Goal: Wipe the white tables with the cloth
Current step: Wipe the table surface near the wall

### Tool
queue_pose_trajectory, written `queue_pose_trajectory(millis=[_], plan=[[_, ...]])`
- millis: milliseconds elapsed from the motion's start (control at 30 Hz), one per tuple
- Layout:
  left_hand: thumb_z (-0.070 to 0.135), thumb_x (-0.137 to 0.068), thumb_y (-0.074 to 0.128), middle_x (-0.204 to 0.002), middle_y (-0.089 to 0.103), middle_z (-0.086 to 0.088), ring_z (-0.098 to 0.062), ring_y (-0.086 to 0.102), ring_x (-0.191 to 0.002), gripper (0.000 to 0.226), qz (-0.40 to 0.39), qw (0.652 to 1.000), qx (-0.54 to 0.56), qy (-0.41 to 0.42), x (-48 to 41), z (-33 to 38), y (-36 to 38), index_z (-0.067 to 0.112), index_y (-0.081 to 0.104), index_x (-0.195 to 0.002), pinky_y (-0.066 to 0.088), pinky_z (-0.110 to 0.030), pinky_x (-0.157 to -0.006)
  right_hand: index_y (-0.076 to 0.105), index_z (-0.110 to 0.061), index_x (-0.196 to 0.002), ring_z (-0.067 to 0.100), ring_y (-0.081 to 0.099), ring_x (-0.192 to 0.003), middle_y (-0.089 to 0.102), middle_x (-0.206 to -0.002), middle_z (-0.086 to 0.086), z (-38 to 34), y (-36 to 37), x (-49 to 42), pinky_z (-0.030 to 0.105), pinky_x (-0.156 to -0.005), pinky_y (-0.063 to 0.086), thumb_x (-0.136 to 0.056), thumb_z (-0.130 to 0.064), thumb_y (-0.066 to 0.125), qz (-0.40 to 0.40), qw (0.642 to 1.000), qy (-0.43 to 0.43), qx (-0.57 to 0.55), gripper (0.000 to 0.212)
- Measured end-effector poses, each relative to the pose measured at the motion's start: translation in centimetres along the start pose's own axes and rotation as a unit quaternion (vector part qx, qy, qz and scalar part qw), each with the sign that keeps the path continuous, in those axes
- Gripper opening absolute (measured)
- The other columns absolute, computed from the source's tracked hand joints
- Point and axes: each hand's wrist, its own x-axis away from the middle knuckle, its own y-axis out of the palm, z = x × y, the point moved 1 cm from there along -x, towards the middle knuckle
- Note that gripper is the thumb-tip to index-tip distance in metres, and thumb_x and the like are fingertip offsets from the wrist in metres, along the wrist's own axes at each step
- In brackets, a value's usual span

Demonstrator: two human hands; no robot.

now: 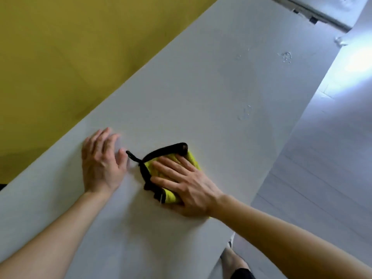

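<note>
Head view: water droplets (245,113) on table (181,87) beyond cloth (150,168)

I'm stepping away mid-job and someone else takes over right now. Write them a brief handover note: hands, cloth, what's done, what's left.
Left hand: open, flat on the table, just left of the cloth.
Right hand: open, straight fingers pressing the cloth onto the table near its right edge.
Done: the surface around the hands shows no marks; how much has been wiped cannot be told.
Left: droplets farther along the table, and more beyond them, are not yet wiped. Other tables are out of view.
</note>
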Motion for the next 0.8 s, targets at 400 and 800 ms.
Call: queue_pose_trajectory(millis=[400, 800], plan=[[0.034, -0.108, 0.051, -0.155, 0.057, -0.015, -0.037, 0.051, -0.147, 0.044, 0.006, 0.997, 0.058, -0.050, 2.1, 13.7, 1.2, 0.008, 0.062, -0.143, 0.028, -0.064, -0.126, 0.055, -0.025, -0.158, 0.040, 0.028, -0.163, 0.037, -0.173, 0.015, 9.6, -2.8, 2.4, 0.063, -0.133, 0.015, -0.093, -0.059, 0.071, 0.121, 0.970, 0.213, 0.009, 0.076], [0.035, -0.107, 0.050, -0.164, 0.049, -0.014, -0.040, 0.043, -0.153, 0.050, -0.018, 1.000, -0.001, 0.003, 1.8, 19.4, 4.9, 0.013, 0.061, -0.150, 0.025, -0.064, -0.127, 0.048, -0.022, -0.162, 0.031, 0.021, -0.167, 0.033, -0.176, 0.009, 21.2, -7.5, 8.1, 0.058, -0.135, 0.012, -0.098, -0.066, 0.056, 0.190, 0.888, 0.418, 0.021, 0.078]])
